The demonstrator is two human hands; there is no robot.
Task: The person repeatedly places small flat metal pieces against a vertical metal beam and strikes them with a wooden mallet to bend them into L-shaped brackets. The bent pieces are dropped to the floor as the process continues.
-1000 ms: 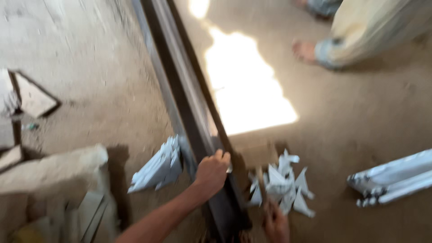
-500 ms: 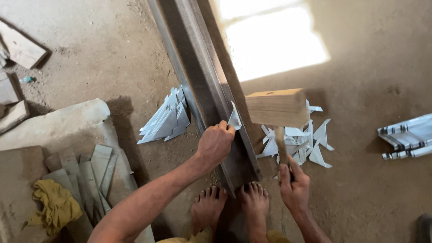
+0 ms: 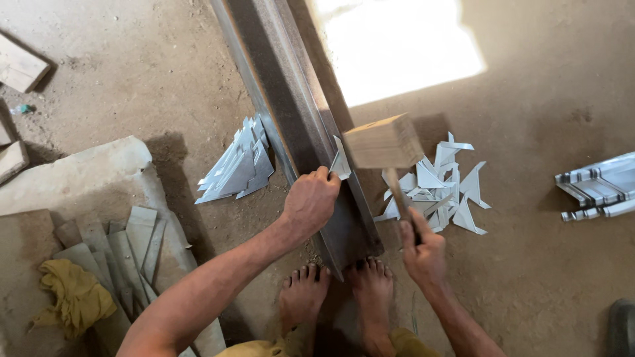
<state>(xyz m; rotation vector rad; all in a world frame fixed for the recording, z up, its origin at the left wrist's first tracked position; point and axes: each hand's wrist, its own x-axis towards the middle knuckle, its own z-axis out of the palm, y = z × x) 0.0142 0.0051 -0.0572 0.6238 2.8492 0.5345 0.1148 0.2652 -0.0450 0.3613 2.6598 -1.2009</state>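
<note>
Your left hand pinches a small white metal piece on the long steel beam. Your right hand grips the wooden mallet, raised at one o'clock. Flat pieces lie at nine o'clock; more pieces wait at three.

Long steel beam, running toward 12 o'clock, is cut off by the top edge; its near end hides part of both feet. The left hand covers most of the small metal piece in its grip. Mallet handle vanishes inside the right hand. At 3 o'clock, the grey metal channels leave the frame. At 5 o'clock, a dark object is cropped, unidentifiable.
</note>
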